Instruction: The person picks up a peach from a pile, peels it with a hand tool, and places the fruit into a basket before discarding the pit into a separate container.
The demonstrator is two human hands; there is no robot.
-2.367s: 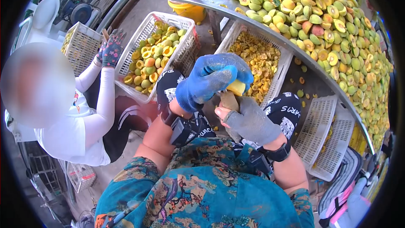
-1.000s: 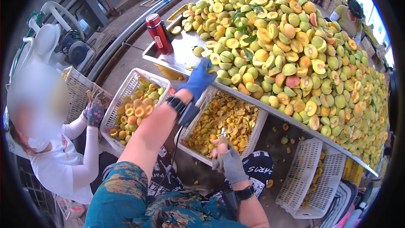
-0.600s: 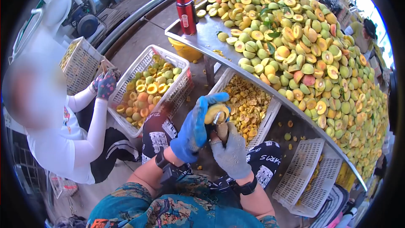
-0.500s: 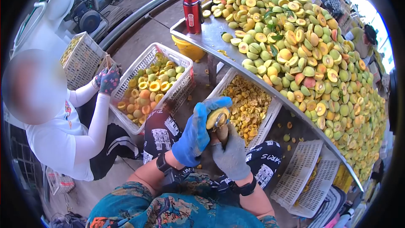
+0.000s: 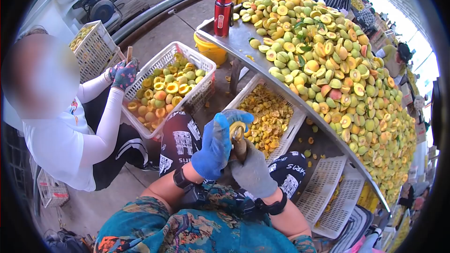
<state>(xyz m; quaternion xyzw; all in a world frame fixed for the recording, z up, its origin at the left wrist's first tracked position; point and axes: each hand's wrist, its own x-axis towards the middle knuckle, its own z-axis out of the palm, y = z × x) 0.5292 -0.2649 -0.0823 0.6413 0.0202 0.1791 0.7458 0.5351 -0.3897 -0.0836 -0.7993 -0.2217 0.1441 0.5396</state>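
Note:
My left hand, in a blue glove, is closed around a yellow peach half, its cut side turned toward my right hand. In a grey glove, my right hand grips a pitting spoon by its wooden handle. The spoon's metal loop is right at the middle of the peach half. Just beyond my hands, between my knees, sits a white crate filled with yellow fruit scraps. To its left is another white crate holding hollowed peach halves.
A metal table at the right carries a large heap of halved peaches and a red thermos. Beneath its corner stands a yellow bucket. White crates lie at my right. A co-worker sits at my left.
The peach half has turned in my left hand, and the spoon has tilted more upright with its loop against the fruit. The co-worker's tool points higher. The whole view has shifted slightly.

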